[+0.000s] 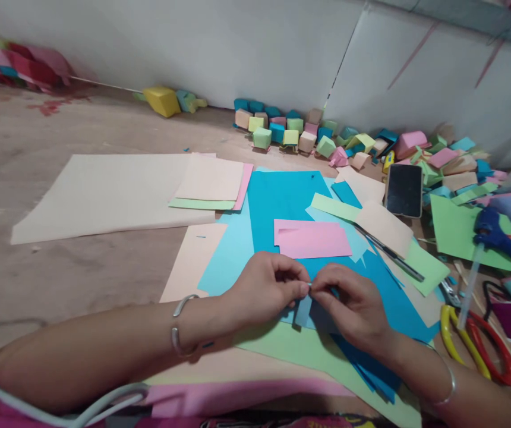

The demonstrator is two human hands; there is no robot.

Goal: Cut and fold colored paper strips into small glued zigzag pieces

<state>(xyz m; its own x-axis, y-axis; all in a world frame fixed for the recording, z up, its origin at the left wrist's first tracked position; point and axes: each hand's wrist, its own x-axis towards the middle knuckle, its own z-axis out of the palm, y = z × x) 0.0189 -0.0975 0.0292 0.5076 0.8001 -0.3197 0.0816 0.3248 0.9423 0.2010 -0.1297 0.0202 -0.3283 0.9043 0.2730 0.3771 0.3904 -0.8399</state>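
Observation:
My left hand and my right hand meet at the middle of the paper pile, fingertips almost touching. Both pinch a light blue paper strip, whose lower end hangs below my fingers; its upper part is hidden by them. Just beyond lie pink paper rectangles, stacked slightly askew on a dark blue sheet. A light blue sheet and a green sheet spread out beneath my hands.
Right of my hands are scissors with red and yellow handles, a blue glue gun, a pen and a phone. Small folded paper boxes line the wall. A large cream sheet lies left.

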